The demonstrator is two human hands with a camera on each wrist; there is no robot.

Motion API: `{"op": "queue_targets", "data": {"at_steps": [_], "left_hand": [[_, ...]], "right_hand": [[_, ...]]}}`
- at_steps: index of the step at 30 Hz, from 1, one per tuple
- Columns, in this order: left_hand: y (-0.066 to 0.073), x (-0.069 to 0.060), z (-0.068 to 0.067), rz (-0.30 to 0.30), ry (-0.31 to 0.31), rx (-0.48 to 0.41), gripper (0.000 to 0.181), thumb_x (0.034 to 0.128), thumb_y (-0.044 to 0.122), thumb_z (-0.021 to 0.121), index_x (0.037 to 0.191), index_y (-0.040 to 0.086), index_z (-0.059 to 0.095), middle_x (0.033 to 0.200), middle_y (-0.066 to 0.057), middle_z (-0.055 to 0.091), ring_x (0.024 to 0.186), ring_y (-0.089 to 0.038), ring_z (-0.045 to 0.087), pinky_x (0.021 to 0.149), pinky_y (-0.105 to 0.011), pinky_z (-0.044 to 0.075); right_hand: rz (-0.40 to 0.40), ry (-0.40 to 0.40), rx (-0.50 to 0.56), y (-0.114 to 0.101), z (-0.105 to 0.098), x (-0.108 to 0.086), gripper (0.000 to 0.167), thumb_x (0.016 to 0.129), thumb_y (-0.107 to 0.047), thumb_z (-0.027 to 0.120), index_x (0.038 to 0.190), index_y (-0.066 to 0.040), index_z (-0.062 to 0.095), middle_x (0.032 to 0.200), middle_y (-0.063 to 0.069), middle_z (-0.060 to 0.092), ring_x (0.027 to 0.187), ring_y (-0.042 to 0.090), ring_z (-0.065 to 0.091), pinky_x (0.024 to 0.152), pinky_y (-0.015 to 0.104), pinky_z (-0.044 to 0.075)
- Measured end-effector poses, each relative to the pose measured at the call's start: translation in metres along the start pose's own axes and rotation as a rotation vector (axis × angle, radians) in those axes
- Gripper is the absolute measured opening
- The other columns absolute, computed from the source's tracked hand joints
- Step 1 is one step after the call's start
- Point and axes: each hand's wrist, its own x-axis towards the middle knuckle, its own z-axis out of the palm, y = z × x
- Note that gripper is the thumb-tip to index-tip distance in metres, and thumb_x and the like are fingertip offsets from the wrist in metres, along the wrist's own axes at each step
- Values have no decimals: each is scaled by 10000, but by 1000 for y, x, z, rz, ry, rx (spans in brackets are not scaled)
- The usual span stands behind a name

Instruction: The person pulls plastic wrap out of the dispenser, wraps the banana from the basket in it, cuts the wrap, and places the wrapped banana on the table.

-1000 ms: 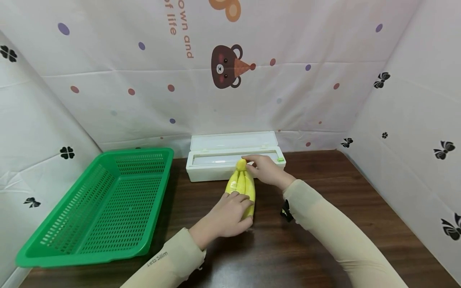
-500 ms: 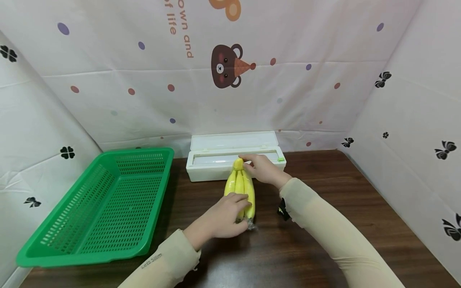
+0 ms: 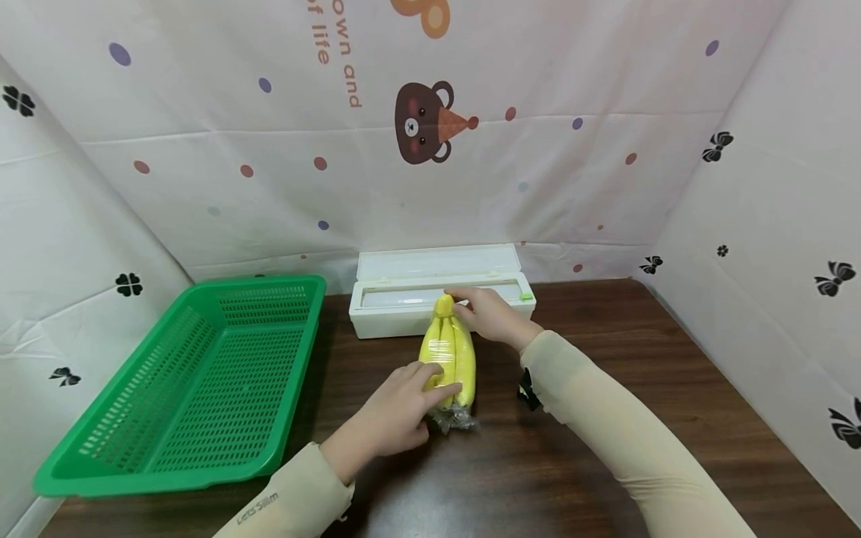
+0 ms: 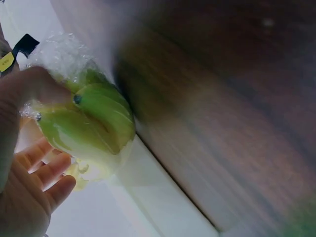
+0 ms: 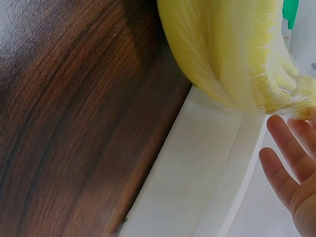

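A bunch of yellow bananas [image 3: 464, 366] stands in front of the white box, its stem end up and away from me. Clear plastic film covers it, with the film's crumpled end [image 3: 452, 420] at the near tips. My right hand [image 3: 494, 317] pinches the stem between thumb and forefinger; in the right wrist view its other fingers [image 5: 284, 173] are extended. My left hand [image 3: 397, 407] lies at the near left side of the bunch, fingers loosely spread against it. In the left wrist view, the thumb [image 4: 42, 86] passes before the film and banana tips.
A long white box [image 3: 386, 323], probably a cling film dispenser, stands against the back wall with its lid [image 3: 437, 261] raised. At the left sits a green perforated basket [image 3: 285, 388] on the brown wooden table [image 3: 605, 359]. Patterned cloth [image 3: 572, 187] hangs around the table.
My left hand has drawn back to the left and toward me, its fingers loosening from the bananas, uncovering the crumpled film end. The right hand and stem have shifted slightly left.
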Motion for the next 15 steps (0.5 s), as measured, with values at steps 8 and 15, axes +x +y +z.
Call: {"op": "queue_targets", "data": {"at_steps": [8, 15], "left_hand": [[-3, 1, 7, 54, 198, 127, 448, 817, 212, 723, 1250, 219, 605, 1122, 2, 618, 1009, -170, 581, 768, -302, 505], [-4, 1, 7, 75, 282, 97, 295, 761, 201, 757, 1019, 173, 618, 1037, 48, 646, 947, -141, 589, 701, -271, 472]], "right_hand": [[1, -8, -3, 1, -1, 0, 441, 998, -206, 464, 1425, -104, 418, 1381, 118, 512, 1090, 254, 617, 851, 336, 534], [27, -16, -8, 4, -1, -2, 463, 1001, -209, 456, 1445, -99, 384, 1365, 120, 526, 1031, 231, 624, 742, 291, 529]]}}
